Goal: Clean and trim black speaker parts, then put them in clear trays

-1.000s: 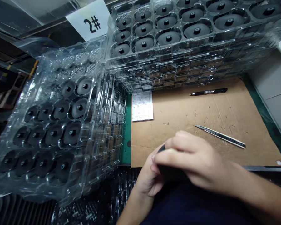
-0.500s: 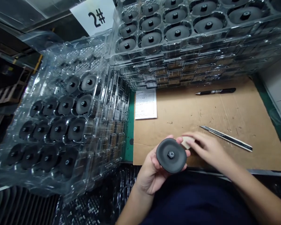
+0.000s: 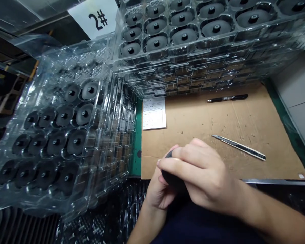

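A round black disc part (image 3: 170, 179) sits between both my hands near the front edge of the cardboard sheet (image 3: 256, 118). My left hand (image 3: 159, 193) cups it from below, fingers curled round its rim. My right hand (image 3: 198, 173) lies over the top of it with fingers closed across its face, hiding most of the part. Only a dark sliver of the disc shows under my right fingers.
A stack of clear blister trays (image 3: 58, 135) with several black discs stands at the left. A taller tray stack (image 3: 205, 44) runs along the back. A utility knife (image 3: 239, 147), a black pen (image 3: 227, 98) and a paper slip (image 3: 154, 113) lie on the cardboard. A "2#" sign (image 3: 98, 18) hangs behind.
Half a second ago the disc lay exposed in my left hand with my right hand off to its right; now my right hand has come back over it and covers it.
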{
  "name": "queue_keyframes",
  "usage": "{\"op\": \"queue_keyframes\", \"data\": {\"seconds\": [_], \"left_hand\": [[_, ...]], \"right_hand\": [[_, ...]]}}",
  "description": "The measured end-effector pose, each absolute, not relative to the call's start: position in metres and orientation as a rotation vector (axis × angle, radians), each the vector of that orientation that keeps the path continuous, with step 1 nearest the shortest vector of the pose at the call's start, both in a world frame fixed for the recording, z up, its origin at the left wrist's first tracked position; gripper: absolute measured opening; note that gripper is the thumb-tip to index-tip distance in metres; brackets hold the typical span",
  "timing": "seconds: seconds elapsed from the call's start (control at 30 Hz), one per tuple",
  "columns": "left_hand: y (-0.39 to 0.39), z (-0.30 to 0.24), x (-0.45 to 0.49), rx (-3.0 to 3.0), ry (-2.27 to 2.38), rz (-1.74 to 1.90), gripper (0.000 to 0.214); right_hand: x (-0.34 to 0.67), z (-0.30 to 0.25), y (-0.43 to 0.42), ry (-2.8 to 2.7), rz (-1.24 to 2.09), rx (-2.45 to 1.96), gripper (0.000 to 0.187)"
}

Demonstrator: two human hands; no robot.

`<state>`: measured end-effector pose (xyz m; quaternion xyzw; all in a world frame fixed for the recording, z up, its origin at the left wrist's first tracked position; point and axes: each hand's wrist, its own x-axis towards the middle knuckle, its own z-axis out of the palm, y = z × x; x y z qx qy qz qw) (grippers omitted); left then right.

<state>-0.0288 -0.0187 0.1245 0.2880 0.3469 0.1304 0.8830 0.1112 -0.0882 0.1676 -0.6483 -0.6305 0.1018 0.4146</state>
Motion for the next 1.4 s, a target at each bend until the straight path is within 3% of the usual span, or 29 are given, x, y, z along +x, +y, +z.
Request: {"op": "queue_keyframes", "data": {"seconds": [0.17, 0.37, 0.5, 0.63, 0.83, 1.0, 1.17, 1.3, 1.4], "left_hand": [[-0.018, 0.121, -0.023, 0.586, 0.693, 0.466, 0.061], [-0.015, 0.127, -0.020, 0.547, 0.562, 0.533, 0.053], [-0.018, 0.131, -0.018, 0.540, 0.543, 0.496, 0.048], [-0.019, 0.130, -0.019, 0.628, 0.616, 0.526, 0.053], [-0.016, 0.129, -0.024, 0.691, 0.708, 0.566, 0.062], [-0.020, 0.137, -0.020, 0.734, 0.664, 0.607, 0.063], [-0.018, 0.143, -0.017, 0.667, 0.612, 0.588, 0.058], [-0.021, 0.140, -0.014, 0.633, 0.625, 0.534, 0.058], [-0.024, 0.138, -0.011, 0.637, 0.624, 0.541, 0.059]], "right_hand": [[0.084, 0.158, -0.107, -1.399, 0.152, -1.826, 0.036], [0.106, 0.160, -0.129, -1.121, 0.657, -1.677, 0.027], [0.121, 0.166, -0.124, -0.972, 0.413, -1.797, 0.031], [0.113, 0.166, -0.109, -1.339, 0.230, -1.680, 0.037], [0.106, 0.164, -0.103, -1.408, 0.421, -1.760, 0.027], [0.097, 0.169, -0.106, -1.310, 0.192, -1.718, 0.035], [0.107, 0.152, -0.123, -1.045, 0.693, -1.607, 0.025], [0.125, 0.139, -0.131, -0.686, 0.527, -1.758, 0.027], [0.123, 0.152, -0.125, -0.792, 0.368, -1.808, 0.030]]}}
